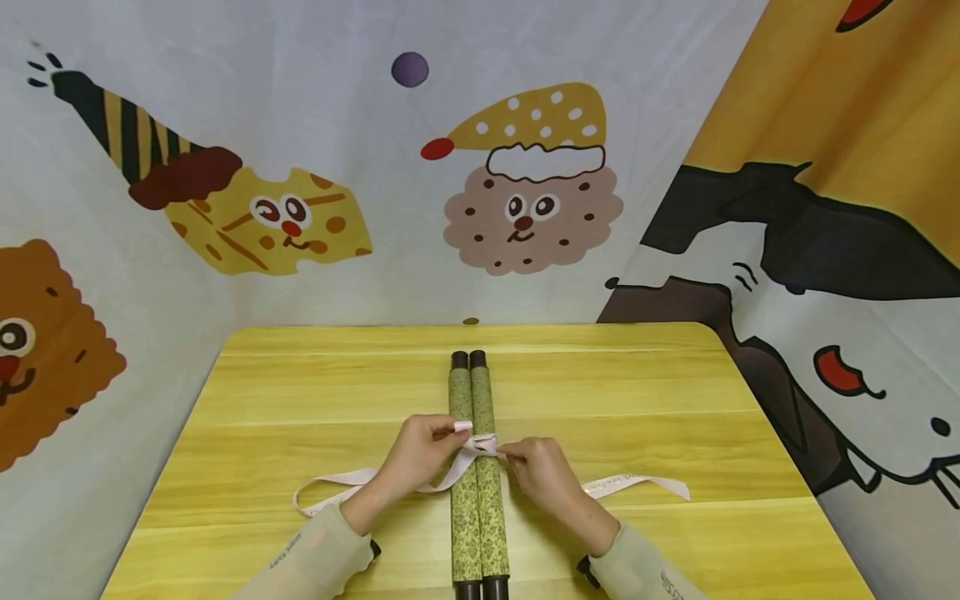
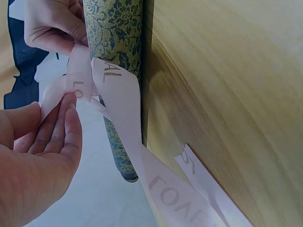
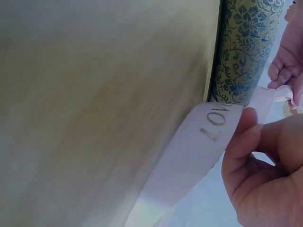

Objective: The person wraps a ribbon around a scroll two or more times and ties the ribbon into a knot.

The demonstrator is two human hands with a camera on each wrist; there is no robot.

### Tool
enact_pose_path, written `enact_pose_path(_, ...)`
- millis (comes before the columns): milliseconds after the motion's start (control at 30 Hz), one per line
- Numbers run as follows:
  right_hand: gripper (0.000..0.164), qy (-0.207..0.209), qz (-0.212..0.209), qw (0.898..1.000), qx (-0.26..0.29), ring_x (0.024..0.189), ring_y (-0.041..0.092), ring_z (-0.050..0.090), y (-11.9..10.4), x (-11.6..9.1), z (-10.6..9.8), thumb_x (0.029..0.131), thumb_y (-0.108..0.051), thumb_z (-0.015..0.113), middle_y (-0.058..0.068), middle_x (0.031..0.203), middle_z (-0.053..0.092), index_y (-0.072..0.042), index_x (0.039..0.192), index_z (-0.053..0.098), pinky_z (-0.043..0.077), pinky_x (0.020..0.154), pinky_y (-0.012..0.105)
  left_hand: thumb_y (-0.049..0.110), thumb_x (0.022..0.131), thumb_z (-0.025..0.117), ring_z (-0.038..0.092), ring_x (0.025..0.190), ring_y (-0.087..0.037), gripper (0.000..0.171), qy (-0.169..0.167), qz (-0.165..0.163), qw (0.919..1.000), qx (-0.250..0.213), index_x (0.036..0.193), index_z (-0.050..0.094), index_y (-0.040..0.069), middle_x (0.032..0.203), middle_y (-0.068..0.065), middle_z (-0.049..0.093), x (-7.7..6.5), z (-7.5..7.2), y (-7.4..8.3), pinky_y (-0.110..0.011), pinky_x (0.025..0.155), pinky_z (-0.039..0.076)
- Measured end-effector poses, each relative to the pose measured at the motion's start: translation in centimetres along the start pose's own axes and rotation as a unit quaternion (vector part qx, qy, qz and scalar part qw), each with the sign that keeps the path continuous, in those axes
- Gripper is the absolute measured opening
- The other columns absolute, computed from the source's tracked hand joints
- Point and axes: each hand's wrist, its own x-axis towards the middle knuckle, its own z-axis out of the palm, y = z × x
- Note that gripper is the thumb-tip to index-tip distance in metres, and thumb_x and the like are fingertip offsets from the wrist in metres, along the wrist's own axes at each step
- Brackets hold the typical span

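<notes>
Behind everything we see a pale cloth backdrop (image 1: 322, 50) printed with large cartoon figures (image 1: 532, 217), some wearing party hats. Below it spreads a yellow wood-grain worktop (image 1: 315, 383), its far corners rounded. Down its middle we find two patterned rolls (image 1: 467, 521), green-gold with a dark floral design, lying side by side and pointing away from the person. From the near edge two pale sleeves (image 1: 307, 554) reach in, one from each side. The left hand (image 1: 420, 454) is at the left of the rolls, its thumb and fingers pinching part of a ribbon; the right hand (image 1: 546, 479), at their right, pinches another part between thumb and forefinger. We trace that pale pink ribbon (image 2: 120, 94) across the top of both rolls near their middle, one tail curling on the worktop to the left, another stretching out to the right. Smaller still are the dark end caps (image 1: 459, 360) on the rolls, and lastly the lettering (image 2: 112, 72) printed along the ribbon
</notes>
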Motion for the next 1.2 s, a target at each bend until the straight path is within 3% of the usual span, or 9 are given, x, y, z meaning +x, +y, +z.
enact_pose_path(133,0.017,0.023,0.011,0.999,0.029,0.059,0.009,0.062,0.0,0.0,0.1,0.082,0.004,0.066,0.011,0.081,0.072,-0.004,0.094,0.073,0.052,0.051,0.017,0.006,0.087,0.064,0.065,0.077,-0.019,0.014,-0.003,-0.001,1.0000,-0.005,0.097,0.071,-0.002,0.088,-0.011,0.072,0.0,0.1,-0.1,-0.029,0.066,0.056)
enact_pose_path(300,0.021,0.043,0.035,0.996,0.072,0.039,0.004,0.047,-0.1,0.0,0.2,0.085,0.007,0.058,0.009,0.068,0.069,-0.002,0.097,0.072,0.042,0.034,0.017,0.006,0.087,0.064,0.065,0.078,-0.021,0.015,-0.006,-0.001,0.9999,-0.016,0.098,0.070,-0.003,0.090,-0.014,0.071,0.0,0.0,0.0,-0.036,0.067,0.057)
enact_pose_path(500,0.026,0.059,0.060,0.990,0.111,0.054,0.011,0.055,-0.5,0.2,0.5,0.081,0.013,0.054,0.010,0.079,0.069,0.000,0.097,0.071,0.048,0.044,0.022,0.006,0.087,0.064,0.065,0.076,-0.023,0.016,-0.009,-0.006,0.9996,-0.028,0.099,0.069,-0.003,0.090,-0.015,0.071,-0.1,0.1,0.1,-0.044,0.066,0.056)
enact_pose_path(633,0.021,0.067,0.095,0.983,0.142,0.057,0.014,0.057,-1.1,0.2,0.5,0.083,0.004,0.058,0.009,0.087,0.070,-0.002,0.098,0.071,0.050,0.047,0.024,0.007,0.087,0.065,0.065,0.076,-0.021,0.015,-0.008,-0.008,0.9997,-0.023,0.098,0.070,-0.003,0.089,-0.013,0.071,-0.1,0.2,0.0,-0.042,0.067,0.056)
enact_pose_path(800,0.015,0.075,0.175,0.948,0.253,0.051,0.020,0.056,-1.6,0.3,0.6,0.088,-0.013,0.065,0.016,0.077,0.068,-0.003,0.098,0.071,0.043,0.041,0.017,0.007,0.087,0.065,0.065,0.075,-0.020,0.015,-0.004,-0.004,0.9999,-0.014,0.097,0.070,-0.002,0.088,-0.012,0.071,0.0,0.2,-0.2,-0.041,0.066,0.056)
enact_pose_path(900,0.026,0.077,0.208,0.925,0.310,0.042,0.024,0.048,-1.7,0.5,0.7,0.086,-0.008,0.067,0.020,0.079,0.068,0.002,0.110,0.064,0.035,0.033,0.016,0.007,0.087,0.065,0.065,0.075,-0.020,0.015,-0.004,-0.002,0.9999,-0.014,0.098,0.070,-0.002,0.088,-0.012,0.071,-0.1,0.3,-0.3,-0.040,0.067,0.056)
enact_pose_path(1000,0.040,0.076,0.228,0.907,0.345,0.046,0.028,0.054,-1.8,0.7,0.7,0.083,-0.004,0.069,0.020,0.088,0.070,0.007,0.118,0.056,0.038,0.034,0.018,0.007,0.087,0.065,0.065,0.076,-0.019,0.015,-0.006,-0.004,0.9999,-0.015,0.098,0.070,-0.002,0.089,-0.012,0.071,-0.1,0.4,-0.2,-0.037,0.068,0.057)
enact_pose_path(1100,0.033,0.075,0.246,0.890,0.376,0.047,0.028,0.053,-1.9,0.8,0.8,0.082,-0.007,0.071,0.020,0.085,0.070,0.007,0.110,0.059,0.037,0.035,0.020,0.005,0.087,0.064,0.065,0.077,-0.018,0.016,-0.006,-0.008,0.9998,-0.016,0.099,0.070,-0.003,0.090,-0.012,0.071,-0.1,0.4,-0.2,-0.036,0.068,0.057)
enact_pose_path(1200,0.020,0.078,0.250,0.885,0.386,0.042,0.023,0.046,-2.1,0.8,0.8,0.080,-0.011,0.073,0.019,0.078,0.069,0.001,0.095,0.067,0.034,0.034,0.020,0.004,0.087,0.064,0.065,0.076,-0.021,0.015,-0.003,-0.006,0.9997,-0.023,0.099,0.070,-0.003,0.090,-0.014,0.071,-0.2,0.4,-0.2,-0.038,0.067,0.057)
